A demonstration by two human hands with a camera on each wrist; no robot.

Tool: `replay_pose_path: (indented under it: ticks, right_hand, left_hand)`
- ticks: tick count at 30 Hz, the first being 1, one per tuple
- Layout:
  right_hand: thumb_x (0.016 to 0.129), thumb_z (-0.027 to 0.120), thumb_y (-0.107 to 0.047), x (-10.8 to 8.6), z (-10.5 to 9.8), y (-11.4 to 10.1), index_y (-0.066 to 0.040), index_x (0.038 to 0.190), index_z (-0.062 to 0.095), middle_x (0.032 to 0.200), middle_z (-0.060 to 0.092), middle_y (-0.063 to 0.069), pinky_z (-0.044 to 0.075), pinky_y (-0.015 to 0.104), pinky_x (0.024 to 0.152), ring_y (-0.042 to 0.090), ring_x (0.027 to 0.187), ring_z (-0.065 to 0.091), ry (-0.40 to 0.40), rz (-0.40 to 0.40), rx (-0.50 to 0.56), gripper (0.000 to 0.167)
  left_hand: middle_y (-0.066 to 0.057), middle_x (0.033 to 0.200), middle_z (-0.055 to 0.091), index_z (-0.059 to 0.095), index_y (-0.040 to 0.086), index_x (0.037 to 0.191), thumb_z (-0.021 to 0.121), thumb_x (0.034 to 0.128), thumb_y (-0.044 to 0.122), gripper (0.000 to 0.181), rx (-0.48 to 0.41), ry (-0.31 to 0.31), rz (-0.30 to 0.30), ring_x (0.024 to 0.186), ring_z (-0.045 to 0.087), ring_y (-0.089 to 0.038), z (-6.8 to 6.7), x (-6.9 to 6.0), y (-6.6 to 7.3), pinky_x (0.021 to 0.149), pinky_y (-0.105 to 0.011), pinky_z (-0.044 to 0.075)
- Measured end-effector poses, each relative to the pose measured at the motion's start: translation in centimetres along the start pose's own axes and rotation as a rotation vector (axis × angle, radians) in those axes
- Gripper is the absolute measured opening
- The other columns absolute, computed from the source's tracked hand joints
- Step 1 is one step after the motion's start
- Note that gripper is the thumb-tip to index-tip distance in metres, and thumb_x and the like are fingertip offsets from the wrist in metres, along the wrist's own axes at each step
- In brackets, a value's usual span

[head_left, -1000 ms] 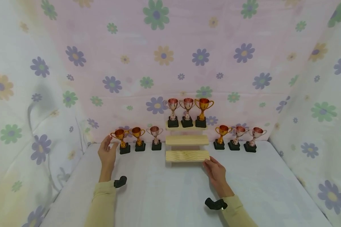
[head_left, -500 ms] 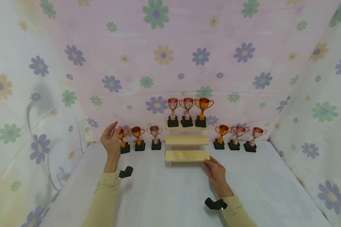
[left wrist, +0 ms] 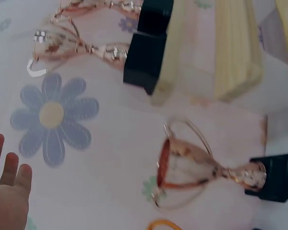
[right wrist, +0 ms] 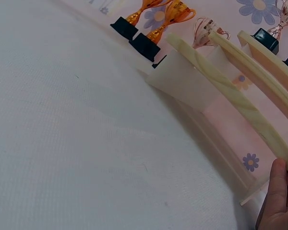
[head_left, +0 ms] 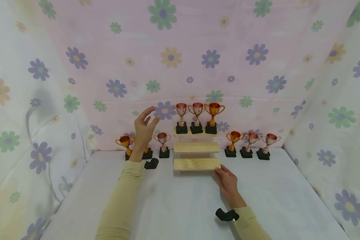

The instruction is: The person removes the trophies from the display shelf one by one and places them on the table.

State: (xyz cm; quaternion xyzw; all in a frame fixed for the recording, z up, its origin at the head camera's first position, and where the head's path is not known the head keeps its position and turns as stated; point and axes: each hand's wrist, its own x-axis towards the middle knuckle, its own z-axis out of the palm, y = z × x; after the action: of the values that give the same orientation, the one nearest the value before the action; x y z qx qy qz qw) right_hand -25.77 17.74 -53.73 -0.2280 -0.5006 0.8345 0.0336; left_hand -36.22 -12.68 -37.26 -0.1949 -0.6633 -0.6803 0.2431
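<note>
My left hand (head_left: 144, 130) is raised left of the top step, its fingers apart and nothing in them. It hangs in front of the left-hand trophies, partly covering one gold trophy (head_left: 146, 153). Right of it stands a pinkish-silver trophy (head_left: 163, 145), also in the left wrist view as a trophy (left wrist: 192, 165) on a black base. My right hand (head_left: 228, 185) grips the right end of the lowest step of a wooden three-step stand (head_left: 196, 164); the right wrist view shows the fingers (right wrist: 277, 184) at that step's edge. Two pinkish-silver trophies (head_left: 196, 115) and a gold trophy (head_left: 213, 115) stand on the top step.
Another gold trophy (head_left: 125, 142) stands at the far left. To the right of the stand are a gold trophy (head_left: 234, 138) and two pinkish-silver trophies (head_left: 252, 140). A flowered cloth (head_left: 192, 43) rises behind, above a white tabletop (head_left: 174, 206).
My left hand has moved up and right from beside the far-left gold trophy towards the top step. My right hand has stayed on the lowest step. The trophies have not moved.
</note>
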Motion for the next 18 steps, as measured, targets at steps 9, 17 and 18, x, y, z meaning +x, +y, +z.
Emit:
replay_pose_path:
  ticks: [9,17,18]
  right_hand:
    - [0.097,0.062,0.000,0.1,-0.2,-0.2,0.009,0.148,0.043,0.142,0.051,0.022,0.057,0.020,0.089,0.003,0.091,0.069,0.005,-0.017,0.018,0.055]
    - [0.098,0.062,-0.001,0.0,0.0,-0.1,0.011,0.147,0.043,0.141,0.051,0.024,0.058,0.019,0.088,0.004,0.091,0.068,-0.005,-0.029,0.016,0.054]
    - [0.097,0.062,-0.001,0.0,0.0,-0.1,0.011,0.147,0.043,0.141,0.051,0.024,0.058,0.019,0.088,0.005,0.092,0.068,-0.007,-0.030,0.017,0.054]
  left_hand:
    - [-0.019,0.154,0.043,0.041,-0.001,0.151,0.072,0.0918,0.005,0.067,0.096,-0.236,-0.134,0.144,0.037,-0.035,3.6,2.2,0.0,0.122,-0.048,0.032]
    - [-0.019,0.144,0.049,0.040,0.003,0.153,0.074,0.0921,0.012,0.070,0.156,-0.333,-0.219,0.129,0.048,-0.032,5.4,3.9,-0.5,0.112,-0.044,0.042]
    - [-0.019,0.137,0.052,0.041,0.003,0.152,0.074,0.0921,0.013,0.069,0.154,-0.335,-0.226,0.121,0.051,-0.030,5.7,4.0,-0.6,0.105,-0.041,0.046]
